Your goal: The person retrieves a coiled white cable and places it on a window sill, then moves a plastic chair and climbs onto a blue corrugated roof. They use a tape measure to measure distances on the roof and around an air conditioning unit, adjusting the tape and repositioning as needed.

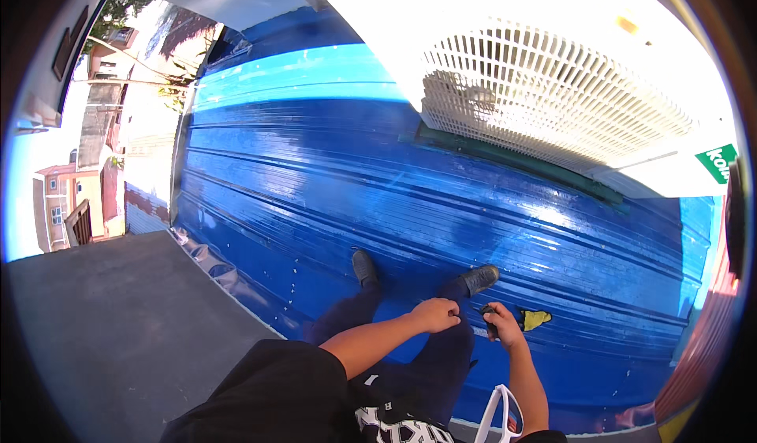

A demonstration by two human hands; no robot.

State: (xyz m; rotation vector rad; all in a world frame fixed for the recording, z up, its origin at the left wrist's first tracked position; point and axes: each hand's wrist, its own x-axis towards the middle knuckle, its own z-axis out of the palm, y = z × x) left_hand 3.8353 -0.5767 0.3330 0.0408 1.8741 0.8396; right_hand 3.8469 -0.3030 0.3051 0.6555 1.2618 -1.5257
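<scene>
My left hand (436, 315) is closed in a loose fist above my dark trousers. A dark bit shows at its fingertips, but what it holds I cannot make out. A short way to the right, my right hand (507, 329) is wrapped round a small black object (492, 326), whose kind is too small to tell. The two hands are apart. Beside the right hand, a yellow and black cloth or glove (537, 319) lies on the blue ribbed floor (315, 175).
A big white slatted panel (552, 88) with a dark green bar (512, 159) along its lower edge stands ahead to the right. At the left is a grey slab (118, 325). White-framed glasses (498, 415) hang near my right forearm. Buildings (67, 199) show beyond the left edge.
</scene>
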